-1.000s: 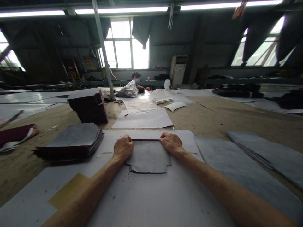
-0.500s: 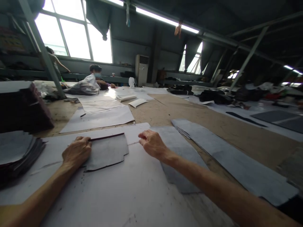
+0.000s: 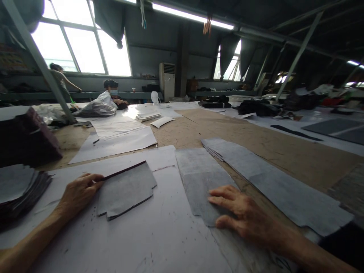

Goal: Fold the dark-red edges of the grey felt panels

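Observation:
My left hand point(image 3: 78, 193) rests on the left end of a small grey cut piece point(image 3: 126, 189) with a folded dark red top edge, fingers pinching that edge. The piece lies flat on a white sheet point(image 3: 148, 235) covering the table. My right hand point(image 3: 241, 216) lies palm down, fingers spread, on a grey strip of material point(image 3: 199, 174) to the right of the piece. Nothing is gripped in the right hand.
A stack of grey cut pieces point(image 3: 19, 187) sits at the left, with a dark red stack point(image 3: 27, 136) behind it. Long grey strips point(image 3: 273, 185) lie at the right. White sheets point(image 3: 116, 142) lie further back. Two people point(image 3: 110, 91) are at the far end.
My right hand let go of the piece's right end and moved right and nearer, down onto the grey strip. The view turned right. The left hand stays on the piece.

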{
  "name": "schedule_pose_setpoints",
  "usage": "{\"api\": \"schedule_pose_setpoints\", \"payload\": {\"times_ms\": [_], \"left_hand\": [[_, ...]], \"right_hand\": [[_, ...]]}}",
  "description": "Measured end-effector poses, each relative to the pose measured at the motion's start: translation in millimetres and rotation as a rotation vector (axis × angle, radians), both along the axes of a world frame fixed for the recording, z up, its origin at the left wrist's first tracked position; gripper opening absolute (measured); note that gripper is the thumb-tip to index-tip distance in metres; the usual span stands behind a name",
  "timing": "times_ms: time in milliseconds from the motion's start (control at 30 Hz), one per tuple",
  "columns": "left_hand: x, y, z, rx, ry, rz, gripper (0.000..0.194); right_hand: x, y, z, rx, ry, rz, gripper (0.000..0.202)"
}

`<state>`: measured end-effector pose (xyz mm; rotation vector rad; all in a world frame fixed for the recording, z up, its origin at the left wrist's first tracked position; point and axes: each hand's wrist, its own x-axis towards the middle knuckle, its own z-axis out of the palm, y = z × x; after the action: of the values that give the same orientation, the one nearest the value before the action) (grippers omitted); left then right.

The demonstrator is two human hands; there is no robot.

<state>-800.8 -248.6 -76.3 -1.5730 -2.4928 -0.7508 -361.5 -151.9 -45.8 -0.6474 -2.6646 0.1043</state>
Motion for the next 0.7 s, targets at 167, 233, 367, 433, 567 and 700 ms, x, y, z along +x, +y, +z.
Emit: {"api": "schedule_pose_setpoints", "payload": {"times_ms": [167,233,367,433,567,700], "left_hand": [[10,-1,7.6,0.087,0.036,0.087,0.044],[18,-2,13.6,0.155,0.035,0.189,0.046],[64,-2,20.5,0.251,0.029,0.196,0.044],[107,2,20.2,0.208,0.007,-0.056,0.033],[196,18,20.2,0.098,0.05,-0.718,0.028],[240,42,20.5,0.015,0.066,-0.774,0.023]], "right_hand": [[-6,1,-12.3,0.054,0.139,0.057,0.015],[-7,2,-9.3,-0.068,0.145,-0.002,0.018],[-8,6,4.5,-0.458,0.145,-0.185,0.027],[-8,9,9.5,-0.596,0.208,-0.264,0.03],[-7,10,13.3,-0.705,0.343,-0.273,0.03],[-1,13,8.2,-0.684,0.363,-0.237,0.033]]}}
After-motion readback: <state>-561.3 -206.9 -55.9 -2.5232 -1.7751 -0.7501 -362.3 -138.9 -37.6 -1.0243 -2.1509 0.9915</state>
